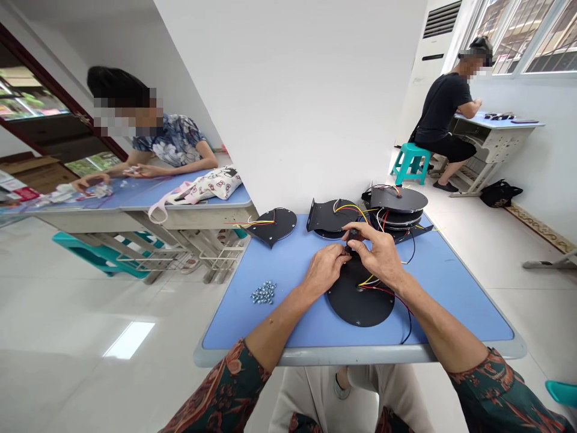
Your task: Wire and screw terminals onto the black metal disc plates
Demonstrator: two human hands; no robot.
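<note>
A round black plate (360,304) with red, yellow, white and black wires (376,287) lies flat on the blue table in front of me. My right hand (378,249) is closed around an upright black-handled screwdriver (352,236) over the plate's far edge; its tip is hidden. Close beside it, my left hand (325,266) has its fingers pinched together at the same edge. Whatever those fingers hold is too small to name. To the left of my left hand is a loose pile of small silvery screws (264,293).
Another wired black plate (273,227) lies at the table's (288,331) far left. Behind my hands are a bracketed black plate (331,216) and a stack of black discs (396,207). A white wall (293,108) stands behind. Two people sit at other desks, left and right.
</note>
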